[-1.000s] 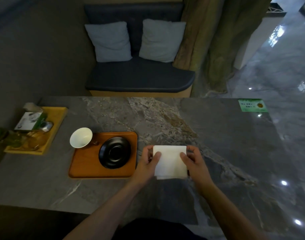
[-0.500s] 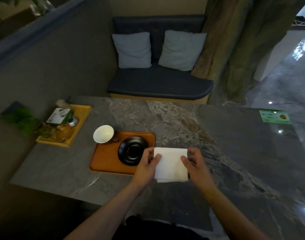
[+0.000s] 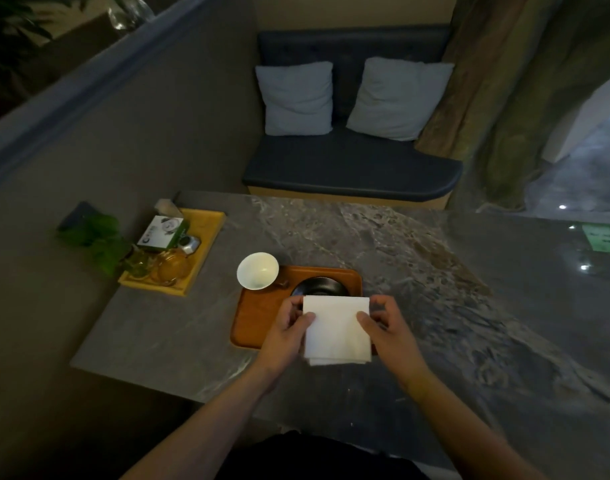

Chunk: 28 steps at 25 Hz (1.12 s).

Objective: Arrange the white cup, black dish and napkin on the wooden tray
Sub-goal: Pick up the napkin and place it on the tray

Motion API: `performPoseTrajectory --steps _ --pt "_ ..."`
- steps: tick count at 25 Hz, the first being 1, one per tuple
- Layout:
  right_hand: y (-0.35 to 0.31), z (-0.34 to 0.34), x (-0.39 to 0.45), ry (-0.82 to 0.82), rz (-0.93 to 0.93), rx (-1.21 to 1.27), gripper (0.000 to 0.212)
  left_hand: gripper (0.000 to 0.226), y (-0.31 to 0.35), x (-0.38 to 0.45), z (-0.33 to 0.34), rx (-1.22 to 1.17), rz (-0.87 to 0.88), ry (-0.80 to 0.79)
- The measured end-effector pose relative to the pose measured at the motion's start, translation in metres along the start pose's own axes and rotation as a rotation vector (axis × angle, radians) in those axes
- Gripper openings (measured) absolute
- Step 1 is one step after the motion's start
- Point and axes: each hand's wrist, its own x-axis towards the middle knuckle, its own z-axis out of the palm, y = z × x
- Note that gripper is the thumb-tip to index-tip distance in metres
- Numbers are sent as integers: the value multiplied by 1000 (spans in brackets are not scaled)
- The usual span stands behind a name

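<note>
Napkin (image 3: 336, 327), pinched by left hand (image 3: 286, 332) and right hand (image 3: 388, 329) at its side edges, has shifted left from the bench and now overlaps wooden tray (image 3: 258, 313), covering the black dish (image 3: 317, 288). White cup (image 3: 257, 270) sits at tray's far-left corner. Placement looks close.

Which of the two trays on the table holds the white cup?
The darker orange-brown wooden tray, the one under the hands. The white cup sits at its far left corner. The yellow tray farther left holds a small box and glassware instead.
</note>
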Motion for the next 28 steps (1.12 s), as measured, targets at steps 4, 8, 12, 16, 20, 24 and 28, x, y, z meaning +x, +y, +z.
performPoseTrajectory --steps 4,8,12,16,20,24,28 --pt "-8 41 12 -22 21 -26 21 22 -8 13 -45 -1 -22 8" --pt "-5 82 23 -14 76 -72 26 25 -19 27 -86 -29 -84 -11" --pt "0 122 36 21 110 -81 34 27 -32 39 -126 -20 -137 -78" --pt "4 148 37 20 134 -41 29 40 -45 50 -154 70 -169 -96" --pt "12 174 40 48 166 -94 30 52 -56 62 -176 133 -217 -137" --pt "16 192 46 50 193 -138 29 52 -65 70 -189 148 -241 -136" --pt "22 206 55 66 203 -168 30 54 -76 83 -197 167 -272 -107"
